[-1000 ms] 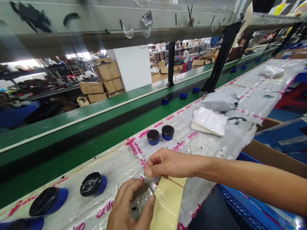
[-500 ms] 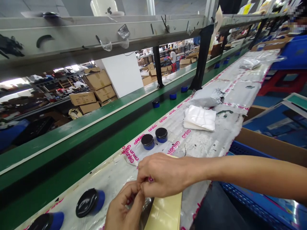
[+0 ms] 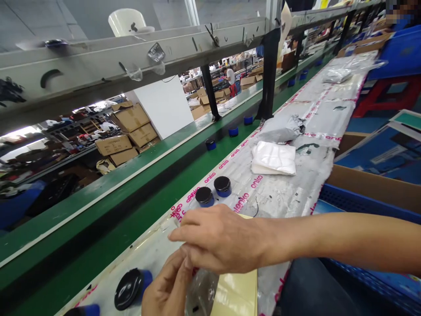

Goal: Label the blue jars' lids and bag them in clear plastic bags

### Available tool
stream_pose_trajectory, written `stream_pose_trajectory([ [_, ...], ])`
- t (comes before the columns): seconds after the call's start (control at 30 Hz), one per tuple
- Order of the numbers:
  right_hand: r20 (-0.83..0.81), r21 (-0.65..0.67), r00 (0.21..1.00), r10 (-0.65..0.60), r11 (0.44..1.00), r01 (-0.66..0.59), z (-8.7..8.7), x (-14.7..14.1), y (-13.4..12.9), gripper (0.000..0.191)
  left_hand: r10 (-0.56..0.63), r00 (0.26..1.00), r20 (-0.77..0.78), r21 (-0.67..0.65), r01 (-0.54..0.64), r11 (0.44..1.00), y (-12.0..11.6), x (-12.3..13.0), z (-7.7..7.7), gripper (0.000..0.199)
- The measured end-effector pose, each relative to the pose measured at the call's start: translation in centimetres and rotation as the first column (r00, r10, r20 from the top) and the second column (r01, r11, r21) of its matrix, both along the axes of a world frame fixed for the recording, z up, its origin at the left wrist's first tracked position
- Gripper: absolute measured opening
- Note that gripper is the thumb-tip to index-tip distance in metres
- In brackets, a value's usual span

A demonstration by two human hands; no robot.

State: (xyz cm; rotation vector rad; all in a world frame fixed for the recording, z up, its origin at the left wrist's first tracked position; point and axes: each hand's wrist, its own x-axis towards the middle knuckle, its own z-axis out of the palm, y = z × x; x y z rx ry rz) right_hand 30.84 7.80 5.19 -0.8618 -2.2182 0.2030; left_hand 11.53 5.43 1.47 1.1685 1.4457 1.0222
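My left hand (image 3: 169,283) is low in the middle of the view, with thumb and forefinger pinched together. My right hand (image 3: 219,239) reaches in from the right and meets the left fingertips. One of its fingers stretches out leftward above the left hand, while its lower fingers stay closed at the meeting point. Whatever lies between the fingertips is hidden or too small to name. Below the hands are a crumpled clear plastic piece (image 3: 201,292) and a glossy pale yellow sheet (image 3: 235,295). Two black-topped blue jars (image 3: 204,197) stand just beyond my hands; another jar (image 3: 130,289) tilts at lower left.
A green conveyor belt (image 3: 158,175) runs alongside on the left, carrying several blue jars (image 3: 233,131). On the plastic-covered bench (image 3: 283,193) lie folded white sheets (image 3: 273,158) and a grey plastic bag (image 3: 279,128). A metal rail (image 3: 98,59) crosses above. Blue crates (image 3: 348,197) stand at right.
My right hand's finger has straightened and lifted away from the left fingertips. The view has shifted slightly, so the near jars appear farther right. More of the clear plastic shows below my hands.
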Motion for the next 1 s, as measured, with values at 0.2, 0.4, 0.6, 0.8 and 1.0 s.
stream_pose_trajectory([
  [0.2, -0.438, -0.655, 0.874, -0.210, 0.741, -0.151, -0.8, -0.9, 0.7, 0.012, 0.071, 0.873, 0.483, -0.082, -0.035, 0.996, 1.1, -0.5, -0.8, 0.053],
  [0.4, -0.663, -0.722, 0.703, -0.259, 0.470, -0.508, -2.1, -2.4, 1.4, 0.007, 0.044, 0.870, 0.491, -0.038, -0.029, 0.999, 0.5, -0.1, -0.7, 0.049],
  [0.6, -0.644, -0.741, 0.703, -0.300, 0.470, -0.479, -2.5, -2.6, 1.6, 0.008, 0.069, 0.927, 0.368, 0.080, -0.106, 0.991, 0.0, 0.7, -0.9, 0.046],
  [0.8, -0.625, -0.756, 0.709, -0.326, 0.478, -0.447, -3.2, -2.8, 1.9, 0.007, 0.009, 0.965, 0.262, 0.201, -0.064, 0.977, 0.0, 0.5, -1.9, 0.053],
  [1.0, -0.578, -0.715, 0.767, -0.279, 0.626, -0.311, -3.0, -2.6, 1.7, 0.005, 0.186, 0.983, -0.005, 0.238, -0.179, 0.955, -0.8, 1.8, -1.0, 0.051],
])
